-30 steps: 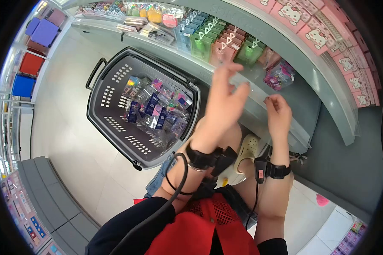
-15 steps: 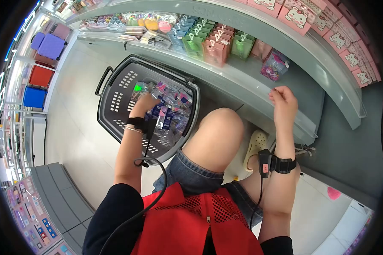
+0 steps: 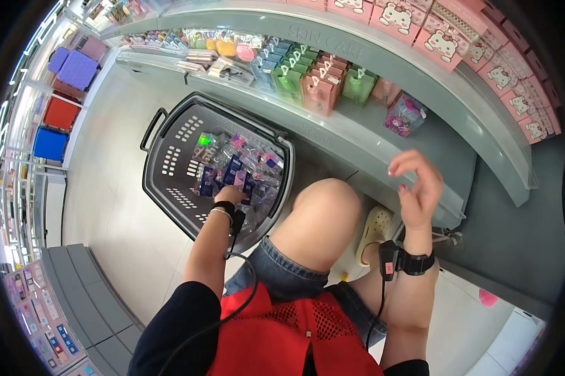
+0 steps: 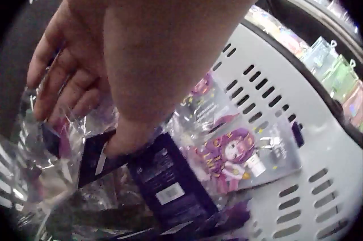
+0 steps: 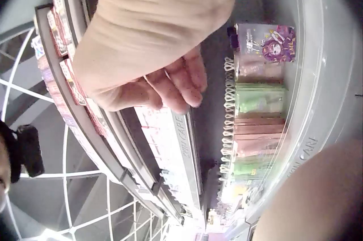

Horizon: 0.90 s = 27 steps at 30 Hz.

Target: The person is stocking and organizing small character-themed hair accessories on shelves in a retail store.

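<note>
My left hand (image 3: 233, 195) is down inside the dark grey shopping basket (image 3: 160, 135), among clear plastic packets with dark blue cards. In the left wrist view its thumb lies on a packet with a dark blue card (image 4: 93, 158), while the curled fingers (image 4: 71, 85) reach round the crinkled plastic on the other side. Beside it lies a clear packet with a purple cartoon figure (image 4: 235, 153). My right hand (image 3: 418, 188) hovers in front of the lower shelf, fingers loosely bent and holding nothing. Nearest to it on the shelf stands a similar purple-printed packet (image 3: 405, 115).
On the lower shelf (image 3: 448, 147), blue, green and pink hanging pouches (image 3: 320, 91) stand in rows behind a clear lip. Pink cartoon boxes (image 3: 442, 44) fill the shelf above. My bent knee (image 3: 326, 203) lies between basket and right arm. A grey ledge (image 3: 85, 276) is at the left.
My left hand went from in front of the shelf into the basket, then shifted toward me among the packets. The right hand stayed near the shelf, its fingers spreading a little.
</note>
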Available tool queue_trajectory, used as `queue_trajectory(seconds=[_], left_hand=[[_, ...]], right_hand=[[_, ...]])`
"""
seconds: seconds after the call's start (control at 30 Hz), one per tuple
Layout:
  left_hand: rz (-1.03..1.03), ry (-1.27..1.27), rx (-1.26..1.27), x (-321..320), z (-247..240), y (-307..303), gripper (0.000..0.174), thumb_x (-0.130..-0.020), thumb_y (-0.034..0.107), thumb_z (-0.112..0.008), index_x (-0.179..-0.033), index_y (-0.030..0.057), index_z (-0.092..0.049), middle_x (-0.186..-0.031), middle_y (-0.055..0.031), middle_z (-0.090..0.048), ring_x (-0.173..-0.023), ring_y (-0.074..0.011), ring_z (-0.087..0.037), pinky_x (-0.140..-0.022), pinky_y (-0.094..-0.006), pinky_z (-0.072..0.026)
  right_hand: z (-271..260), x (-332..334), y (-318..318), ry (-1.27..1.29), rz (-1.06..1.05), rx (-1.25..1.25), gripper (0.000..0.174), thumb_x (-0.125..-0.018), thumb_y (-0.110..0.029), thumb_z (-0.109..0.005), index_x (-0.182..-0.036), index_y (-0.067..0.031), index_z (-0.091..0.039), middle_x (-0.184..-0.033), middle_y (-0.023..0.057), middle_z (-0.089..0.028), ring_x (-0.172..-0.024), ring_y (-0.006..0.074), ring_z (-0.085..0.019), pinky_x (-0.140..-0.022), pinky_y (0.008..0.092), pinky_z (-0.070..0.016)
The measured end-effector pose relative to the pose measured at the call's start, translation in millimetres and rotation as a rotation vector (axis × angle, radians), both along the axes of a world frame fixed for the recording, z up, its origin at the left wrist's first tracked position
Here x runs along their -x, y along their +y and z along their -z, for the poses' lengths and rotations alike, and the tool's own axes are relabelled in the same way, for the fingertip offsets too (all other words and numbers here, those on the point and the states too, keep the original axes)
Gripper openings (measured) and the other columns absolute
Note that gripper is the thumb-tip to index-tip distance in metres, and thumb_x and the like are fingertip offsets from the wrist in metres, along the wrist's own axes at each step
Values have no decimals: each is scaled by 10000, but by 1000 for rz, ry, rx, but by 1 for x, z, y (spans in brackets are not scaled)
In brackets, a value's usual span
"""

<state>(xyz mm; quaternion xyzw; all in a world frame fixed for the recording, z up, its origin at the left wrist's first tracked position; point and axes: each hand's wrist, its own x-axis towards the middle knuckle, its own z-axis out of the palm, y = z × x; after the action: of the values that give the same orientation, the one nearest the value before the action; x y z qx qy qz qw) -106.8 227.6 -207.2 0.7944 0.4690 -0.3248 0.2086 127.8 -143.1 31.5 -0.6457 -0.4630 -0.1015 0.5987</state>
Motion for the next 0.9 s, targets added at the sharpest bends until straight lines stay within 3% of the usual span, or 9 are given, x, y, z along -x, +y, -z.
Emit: queue_trajectory(seconds=[0.03, 0.13, 0.33, 0.47, 0.53, 0.63, 0.8, 0.87, 0.9], left_hand=[[-183, -25, 148, -3, -16, 0, 441, -751, 419, -682, -862, -8, -694, -792, -124, -697, -692, -247, -682, -647, -357, -541], [-328, -139, 147, -7, -67, -2, 460, -757, 419, -668, -790, -40, -665, -659, -114, -658, -512, -202, -620, -519, -310, -503], [-86, -496, 77, -16, -217, -38, 475, -832, 411, -613, -809, -62, -647, -661, -112, -638, -553, -175, -613, -555, -305, -482], [-28, -803, 257, -28, -281, -83, 436, -868, 363, -604, -968, -61, -606, -669, -100, -620, -604, -143, -589, -577, -286, -460], [67, -885, 292, -43, -301, -113, 456, -877, 341, -612, -1090, -57, -543, -696, -92, -620, -631, -142, -594, -582, -281, -455], [41, -969, 573, -77, -310, -149, 467, -896, 325, -596, -1149, -58, -508, -734, -110, -636, -639, -144, -598, -589, -268, -464], [93, -1009, 692, -136, -301, -190, 479, -902, 338, -584, -1113, -87, -520, -750, -117, -631, -602, -145, -591, -571, -262, -466], [-7, -1001, 720, -154, -302, -200, 474, -913, 369, -552, -1055, -83, -559, -727, -121, -617, -579, -147, -578, -548, -252, -452], [15, -935, 694, -164, -298, -200, 493, -932, 484, -475, -1015, 14, -600, -787, -51, -603, -670, -110, -579, -557, -218, -424]], right_hand=[[-3, 3, 3, -61, 60, -41, 100, -672, 6, -544, -768, 24, -527, -723, 129, -590, -628, 217, -556, -608, 287, -449], [6, 7, 4, 7, 323, -46, 61, -738, 36, -538, -797, 20, -535, -714, 128, -585, -613, 207, -555, -584, 273, -440], [8, 16, 9, -56, 748, -21, 54, -771, 36, -556, -802, -9, -554, -690, 100, -575, -590, 188, -548, -569, 275, -443], [5, 12, 8, -184, 344, -44, 178, -754, 44, -574, -924, -7, -558, -786, 107, -604, -660, 202, -574, -623, 276, -464], [7, 19, 21, 178, 138, -44, 484, -721, 68, -590, -1190, -14, -502, -1074, 157, -576, -791, 225, -592, -694, 289, -479], [-4, 18, 21, 216, 73, 255, 771, -695, 78, -630, -1395, -97, -358, -1326, 170, -414, -966, 273, -586, -778, 328, -500], [-8, 15, 15, 66, 170, 313, 851, -643, 53, -717, -1392, -176, -385, -1381, 126, -361, -1102, 349, -554, -850, 378, -513], [-7, 7, 7, 75, 255, 277, 762, -648, 63, -709, -1327, -150, -438, -1384, 121, -358, -1028, 322, -577, -818, 359, -516], [-9, 3, 3, 88, 299, 293, 634, -672, 64, -698, -1242, -125, -494, -1359, 119, -374, -919, 280, -586, -767, 342, -514]])
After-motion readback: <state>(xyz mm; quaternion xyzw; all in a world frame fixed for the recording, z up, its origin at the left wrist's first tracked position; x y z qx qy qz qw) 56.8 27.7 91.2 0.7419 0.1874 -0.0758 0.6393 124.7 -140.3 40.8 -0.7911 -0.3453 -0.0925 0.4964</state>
